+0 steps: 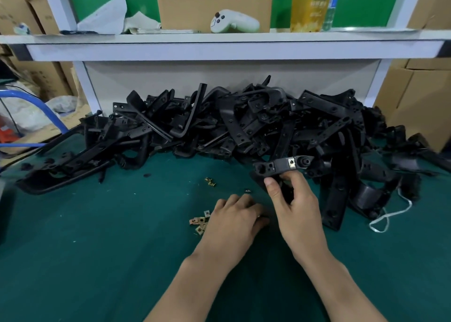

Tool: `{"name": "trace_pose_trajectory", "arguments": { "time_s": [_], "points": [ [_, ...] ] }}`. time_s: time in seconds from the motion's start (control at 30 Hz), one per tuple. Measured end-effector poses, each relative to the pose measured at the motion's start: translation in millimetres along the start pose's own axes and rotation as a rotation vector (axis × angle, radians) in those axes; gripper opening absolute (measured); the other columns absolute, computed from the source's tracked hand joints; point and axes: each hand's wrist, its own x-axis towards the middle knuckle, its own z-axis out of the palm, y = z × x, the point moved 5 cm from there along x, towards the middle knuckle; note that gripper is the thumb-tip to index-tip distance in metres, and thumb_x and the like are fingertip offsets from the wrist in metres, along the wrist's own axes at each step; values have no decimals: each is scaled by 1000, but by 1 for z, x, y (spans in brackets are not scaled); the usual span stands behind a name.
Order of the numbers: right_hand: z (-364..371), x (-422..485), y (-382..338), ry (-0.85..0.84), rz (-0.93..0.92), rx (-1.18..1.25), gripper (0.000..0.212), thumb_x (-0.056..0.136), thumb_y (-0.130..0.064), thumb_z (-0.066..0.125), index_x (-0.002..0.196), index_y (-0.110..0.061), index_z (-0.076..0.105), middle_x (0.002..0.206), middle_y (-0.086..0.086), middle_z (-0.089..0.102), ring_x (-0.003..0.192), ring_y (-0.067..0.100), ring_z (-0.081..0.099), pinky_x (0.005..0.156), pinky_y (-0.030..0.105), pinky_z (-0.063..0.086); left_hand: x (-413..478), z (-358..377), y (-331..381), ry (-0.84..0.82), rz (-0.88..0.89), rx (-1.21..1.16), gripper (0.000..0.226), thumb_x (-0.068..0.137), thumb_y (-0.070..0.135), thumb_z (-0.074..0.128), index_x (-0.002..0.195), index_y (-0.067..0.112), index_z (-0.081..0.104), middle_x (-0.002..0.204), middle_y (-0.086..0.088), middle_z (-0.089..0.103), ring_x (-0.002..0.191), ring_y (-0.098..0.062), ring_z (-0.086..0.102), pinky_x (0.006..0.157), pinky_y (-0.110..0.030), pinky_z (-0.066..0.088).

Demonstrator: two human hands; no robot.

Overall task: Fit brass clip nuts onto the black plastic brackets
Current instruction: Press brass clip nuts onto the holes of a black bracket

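Note:
My right hand grips a black plastic bracket and holds it above the green mat, in front of the pile. A brass clip nut sits on the bracket near its right end. My left hand lies palm down on the mat just left of the right hand, fingers curled over something I cannot make out. Several loose brass clip nuts lie beside its left edge. Two more clip nuts lie farther out on the mat, and a single small one lies near my fingertips.
A big heap of black plastic brackets spans the back of the green mat. A white cord lies at the right. The shelf above carries a white controller, a yellow bottle and cardboard. Cardboard boxes stand at both sides.

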Motion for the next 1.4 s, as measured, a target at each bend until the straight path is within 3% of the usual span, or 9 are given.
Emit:
{"name": "trace_pose_trajectory", "arguments": {
  "time_s": [0.13,0.43,0.5,0.6,0.7,0.77,0.97,1.23,1.4],
  "points": [
    [0,0,2,-8,23,29,26,97,-59,50,111,-38,56,112,-20,62,108,6,57,88,29,47,-12,-8,-25,45,-57,-38,29,105,45,41,124,36,61,118,12,53,115,-13,48,98,-28,34],
    [1,0,1,-23,32,32,27,96,-61,49,111,-39,57,112,-23,62,109,1,56,88,20,43,-23,-17,-38,128,-91,10,34,108,31,36,137,34,53,119,9,46,110,-15,47,101,-29,33],
    [5,-1,0,-80,15,0,35,95,-62,48,114,-35,59,112,-21,62,107,0,57,86,23,46,-23,-26,-36,262,-122,-181,30,108,25,42,131,29,61,114,8,51,103,-14,53,99,-26,38],
    [14,-4,0,-204,-13,-101,39,94,-64,46,114,-33,59,110,-22,59,104,3,56,83,29,49,-26,-37,-54,502,-353,-799,24,106,18,51,110,32,70,101,14,61,92,3,59,83,-6,42],
    [19,-7,1,-286,-20,-186,40,95,-63,45,116,-32,58,111,-21,56,102,13,56,83,37,49,-23,-34,-67,524,-490,-1421,25,102,8,54,103,22,75,84,11,72,83,-2,65,78,-16,52],
    [21,-6,2,-305,-20,-215,46,94,-65,43,119,-30,58,113,-20,56,100,15,56,83,38,49,-21,-30,-70,509,-528,-1682,26,100,-2,53,105,12,74,82,6,73,85,-8,69,80,-18,55],
    [22,-8,3,-316,-17,-258,55,91,-71,38,122,-30,57,113,-22,56,97,14,55,82,35,48,-20,-29,-72,528,-557,-1792,25,97,-7,54,108,7,72,84,1,73,87,-11,71,78,-18,56],
    [24,-5,3,-329,7,-265,53,92,-69,39,123,-31,57,118,-22,57,100,17,57,84,38,49,-22,-29,-64,474,-579,-1807,31,99,-2,55,98,18,79,87,3,71,81,-9,69,68,-24,56],
    [23,-6,3,-329,12,-248,48,92,-69,40,120,-34,57,117,-23,57,101,15,57,85,38,49,-21,-29,-65,467,-609,-1961,21,97,1,58,112,8,70,82,0,67,72,-8,65,69,-23,56]
  ]
}}
